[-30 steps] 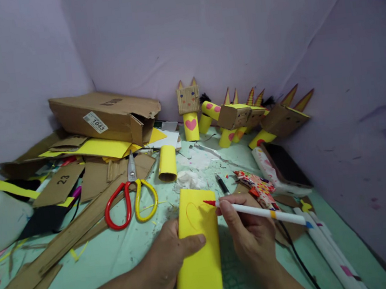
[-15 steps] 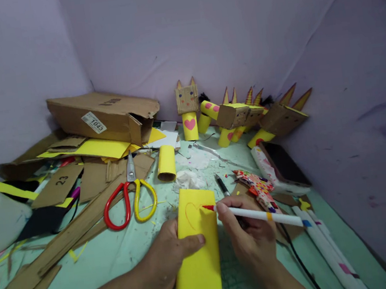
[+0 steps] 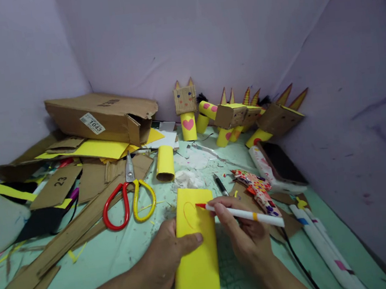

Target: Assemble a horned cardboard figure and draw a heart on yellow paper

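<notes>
My left hand (image 3: 163,260) grips a long folded piece of yellow paper (image 3: 200,279), its thumb lying across the front. A thin heart outline (image 3: 188,214) shows on the paper's upper part. Pinched in my right hand (image 3: 248,236) is a white felt-tip marker (image 3: 254,216) with a red tip, which touches or nearly touches the paper beside the outline. Just beyond the paper lie crumpled white tissue (image 3: 187,179) and a yellow-wrapped tube (image 3: 165,163). Scissors (image 3: 130,173) with one red and one yellow handle rest to the left.
Several yellow tube figures with cardboard heads (image 3: 185,100) stand along the back wall. A cardboard box (image 3: 101,116) sits on scraps at the left. To the right are a patterned glue gun (image 3: 256,186), a phone (image 3: 283,164), a pen (image 3: 220,184) and white markers (image 3: 327,245).
My right hand and the marker have shifted slightly left, and the marker's back end has swung down and left. My left hand keeps its hold on the paper.
</notes>
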The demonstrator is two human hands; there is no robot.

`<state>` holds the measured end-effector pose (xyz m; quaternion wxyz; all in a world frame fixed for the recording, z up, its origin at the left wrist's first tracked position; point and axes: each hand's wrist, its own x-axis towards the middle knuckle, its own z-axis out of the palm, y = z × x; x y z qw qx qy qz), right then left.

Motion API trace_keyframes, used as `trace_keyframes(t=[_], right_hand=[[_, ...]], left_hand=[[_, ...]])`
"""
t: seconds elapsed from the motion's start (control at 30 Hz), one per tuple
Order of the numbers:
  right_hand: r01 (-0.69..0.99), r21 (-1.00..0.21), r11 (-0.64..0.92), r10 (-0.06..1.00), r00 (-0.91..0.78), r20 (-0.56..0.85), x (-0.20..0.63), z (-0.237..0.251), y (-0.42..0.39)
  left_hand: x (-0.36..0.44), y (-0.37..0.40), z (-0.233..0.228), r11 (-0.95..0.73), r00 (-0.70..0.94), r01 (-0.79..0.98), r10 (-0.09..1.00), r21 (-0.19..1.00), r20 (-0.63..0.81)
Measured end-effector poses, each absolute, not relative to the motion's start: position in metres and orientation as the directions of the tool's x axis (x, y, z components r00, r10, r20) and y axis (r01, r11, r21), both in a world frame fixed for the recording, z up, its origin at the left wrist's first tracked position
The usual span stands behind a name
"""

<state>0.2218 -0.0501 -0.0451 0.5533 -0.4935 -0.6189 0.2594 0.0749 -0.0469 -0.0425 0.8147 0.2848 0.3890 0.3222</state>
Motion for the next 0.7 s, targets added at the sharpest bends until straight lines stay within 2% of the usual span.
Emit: trace_keyframes(t=[0.1,0.17,0.27,0.37,0.5,0.57,0.63,0.7], right_hand=[[0.310,-0.883,0.353,0.930,-0.012,0.368,0.2215,-0.0443,-0.0505],[0.308,-0.895,0.324,0.941,-0.008,0.339,0.2216,-0.0444,-0.0511],[0.303,-0.887,0.348,0.929,0.017,0.370,0.2228,-0.0457,-0.0510],[0.294,-0.888,0.355,0.934,-0.073,0.349,0.2251,-0.0468,-0.0503],[0.320,-0.869,0.378,0.919,-0.013,0.395,0.2269,-0.0466,-0.0504],[0.320,-0.858,0.401,0.911,-0.046,0.409,0.2263,-0.0464,-0.0510],[0.301,-0.876,0.376,0.926,-0.090,0.366,0.2254,-0.0467,-0.0514],[0.288,-0.898,0.332,0.942,-0.053,0.331,0.2251,-0.0472,-0.0509]], left_hand=[[0.0751,-0.0474,-0.0413,0.631,0.494,-0.295,0.744,0.717,-0.451],[0.0754,-0.0477,-0.0408,0.634,0.495,-0.293,0.741,0.716,-0.454],[0.0759,-0.0475,-0.0407,0.635,0.477,-0.303,0.747,0.711,-0.464],[0.0760,-0.0471,-0.0405,0.634,0.493,-0.315,0.745,0.706,-0.450],[0.0757,-0.0472,-0.0407,0.635,0.487,-0.306,0.745,0.709,-0.457],[0.0757,-0.0473,-0.0410,0.633,0.481,-0.310,0.748,0.709,-0.457],[0.0758,-0.0472,-0.0411,0.635,0.492,-0.316,0.745,0.705,-0.451],[0.0760,-0.0470,-0.0411,0.632,0.493,-0.308,0.745,0.711,-0.449]])
